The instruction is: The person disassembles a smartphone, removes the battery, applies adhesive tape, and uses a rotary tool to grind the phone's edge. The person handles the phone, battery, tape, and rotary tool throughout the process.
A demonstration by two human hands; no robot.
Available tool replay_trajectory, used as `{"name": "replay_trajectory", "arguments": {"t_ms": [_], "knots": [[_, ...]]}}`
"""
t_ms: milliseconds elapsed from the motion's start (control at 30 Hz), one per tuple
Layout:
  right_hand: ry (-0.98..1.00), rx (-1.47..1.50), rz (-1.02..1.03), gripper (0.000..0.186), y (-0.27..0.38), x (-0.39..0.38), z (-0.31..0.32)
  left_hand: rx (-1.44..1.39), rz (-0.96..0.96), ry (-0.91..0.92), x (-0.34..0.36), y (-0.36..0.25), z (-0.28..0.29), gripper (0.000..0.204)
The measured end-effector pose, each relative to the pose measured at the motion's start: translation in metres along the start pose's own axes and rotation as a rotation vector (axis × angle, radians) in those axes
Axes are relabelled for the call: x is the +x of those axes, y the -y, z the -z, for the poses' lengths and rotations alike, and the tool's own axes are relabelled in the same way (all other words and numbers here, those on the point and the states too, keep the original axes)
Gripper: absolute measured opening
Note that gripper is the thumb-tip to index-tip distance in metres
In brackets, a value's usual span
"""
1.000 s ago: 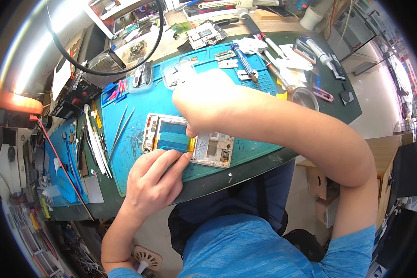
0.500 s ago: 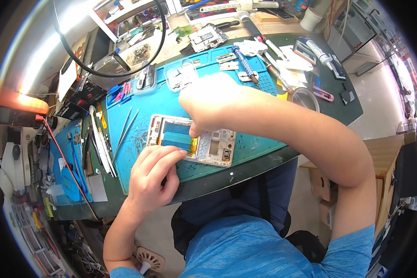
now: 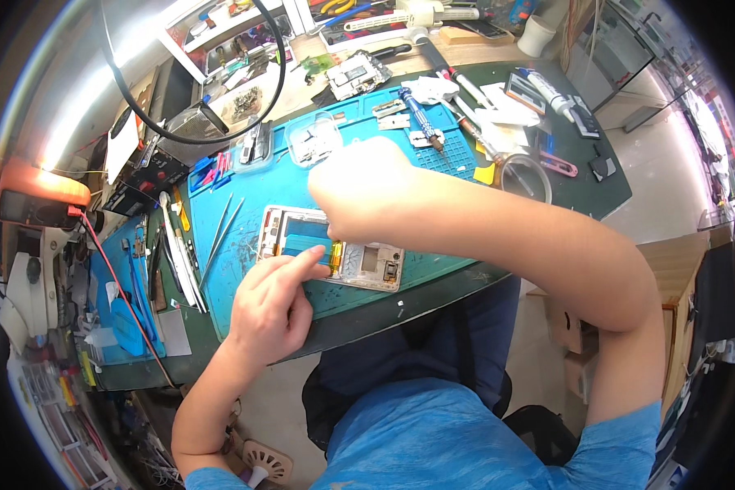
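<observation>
An opened phone frame (image 3: 384, 269), pale-rimmed, lies on the blue work mat (image 3: 302, 304). A teal strip (image 3: 305, 239) fills part of its recess, with a yellow flex ribbon (image 3: 336, 256) beside it. My left hand (image 3: 268, 306) reaches over the frame's near left edge, index finger stretched across the recess and the other fingers bent. Above the recess, my right hand (image 3: 363, 192) is closed, its lowest fingertip down by the ribbon's far end. Glare and the hand's back hide whatever it may hold.
Left of the frame lie metal tweezers (image 3: 220, 237). Behind my right hand are a clear parts box (image 3: 314, 140) and a blue screwdriver (image 3: 422, 117). A round clear dish (image 3: 525, 178) sits to the right. A black ring-shaped cable (image 3: 196, 139) loops over the back left.
My left index finger has lifted and straightened over the recess. My right hand has shifted slightly left and down, still at the ribbon. The view has moved a little.
</observation>
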State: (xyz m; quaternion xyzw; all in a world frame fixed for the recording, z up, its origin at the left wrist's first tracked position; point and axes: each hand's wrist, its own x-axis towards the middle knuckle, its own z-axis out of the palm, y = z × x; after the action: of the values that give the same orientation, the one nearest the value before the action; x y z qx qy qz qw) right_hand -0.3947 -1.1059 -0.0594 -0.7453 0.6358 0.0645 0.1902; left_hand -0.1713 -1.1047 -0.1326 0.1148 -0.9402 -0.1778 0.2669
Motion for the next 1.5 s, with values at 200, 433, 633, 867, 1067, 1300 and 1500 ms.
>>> {"name": "replay_trajectory", "arguments": {"t_ms": [200, 433, 633, 867, 1067, 1300, 1500], "knots": [[-0.072, 0.147, -0.028, 0.031, -0.019, -0.016, -0.006, -0.025, 0.016, -0.016, 0.004, -0.002, -0.005, 0.076], [-0.172, 0.057, 0.008, 0.032, -0.010, -0.011, -0.027, 0.000, 0.045, -0.026, -0.001, 0.002, -0.009, 0.079], [-0.125, 0.094, 0.026, 0.033, -0.012, -0.013, -0.015, -0.075, 0.118, -0.066, -0.007, 0.004, -0.012, 0.079], [-0.151, 0.025, 0.005, 0.030, -0.005, -0.007, -0.021, 0.122, 0.010, -0.014, 0.000, -0.004, -0.009, 0.084], [-0.088, 0.007, -0.019, 0.031, 0.001, -0.009, -0.011, 0.085, -0.049, 0.004, -0.003, 0.000, 0.001, 0.083], [-0.097, 0.016, -0.015, 0.035, -0.001, -0.009, -0.014, 0.043, -0.037, 0.025, -0.005, 0.000, 0.003, 0.081], [-0.075, 0.022, -0.021, 0.039, -0.003, -0.010, -0.011, 0.065, -0.089, 0.024, -0.003, 0.001, 0.004, 0.080]]}}
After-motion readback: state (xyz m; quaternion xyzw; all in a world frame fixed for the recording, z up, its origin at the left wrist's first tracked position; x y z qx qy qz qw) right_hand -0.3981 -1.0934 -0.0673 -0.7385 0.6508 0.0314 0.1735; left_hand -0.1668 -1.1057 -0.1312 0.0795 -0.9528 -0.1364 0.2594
